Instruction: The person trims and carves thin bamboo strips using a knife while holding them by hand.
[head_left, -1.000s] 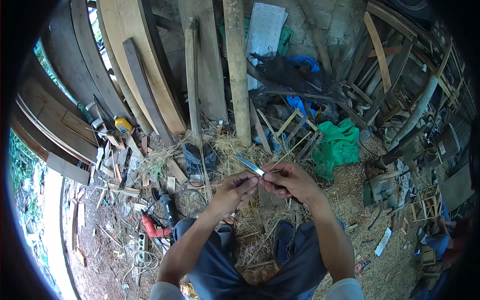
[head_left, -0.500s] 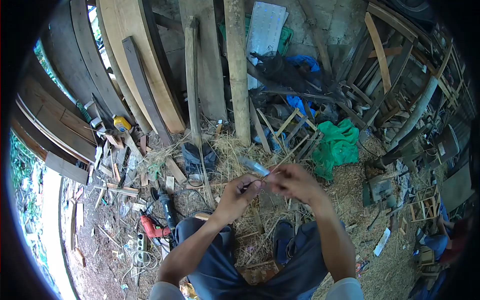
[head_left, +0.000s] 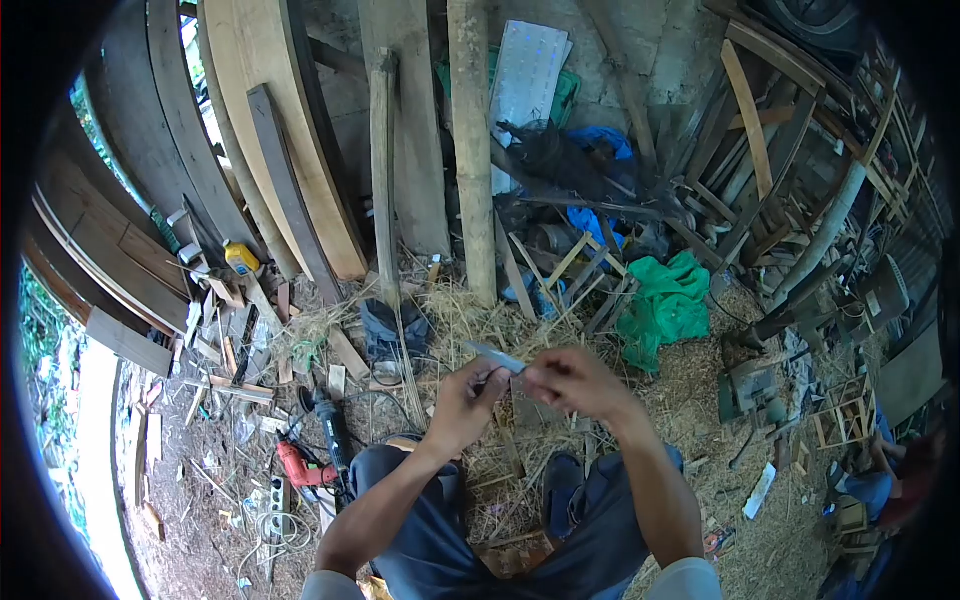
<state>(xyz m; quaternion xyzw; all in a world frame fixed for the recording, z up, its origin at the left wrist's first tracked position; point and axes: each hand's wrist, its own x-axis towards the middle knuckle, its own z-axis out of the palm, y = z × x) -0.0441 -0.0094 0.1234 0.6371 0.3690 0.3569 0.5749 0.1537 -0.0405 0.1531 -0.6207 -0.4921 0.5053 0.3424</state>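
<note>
The fingers of the right hand [head_left: 578, 384] are closed on the near end of a small knife [head_left: 497, 356], whose pale blade slants out past them, its tip forward and to the left; the handle I can't make out from here. Just beside it, the left hand [head_left: 463, 402] has its thumb and fingers drawn up close under the blade, but whether they are clamped on something thin or only steadying the knife I cannot tell. With thumbs that near the metal, I'd say the grip on the right wants to be firm and low, the strokes short, and the left thumb well clear of the edge, though which side is sharp doesn't show. Nearer the body than the fingers, the knees of the dark trousers [head_left: 408, 510] stand apart with a gap between, and to my mind cutting forward, away from those legs, would be the safer way. Straight below the fingers lies a floor littered with shavings, so anything slim let slip would be hard to find again. Left of the fingers and nearer the body, a red drill [head_left: 303, 466] lies beside a dark power tool [head_left: 333, 432], worth keeping the elbow off. Beyond the fingers, to the left, slumps a dark bag [head_left: 392, 330]; beyond and to the right, a crumpled green plastic sheet [head_left: 668, 308].
</note>
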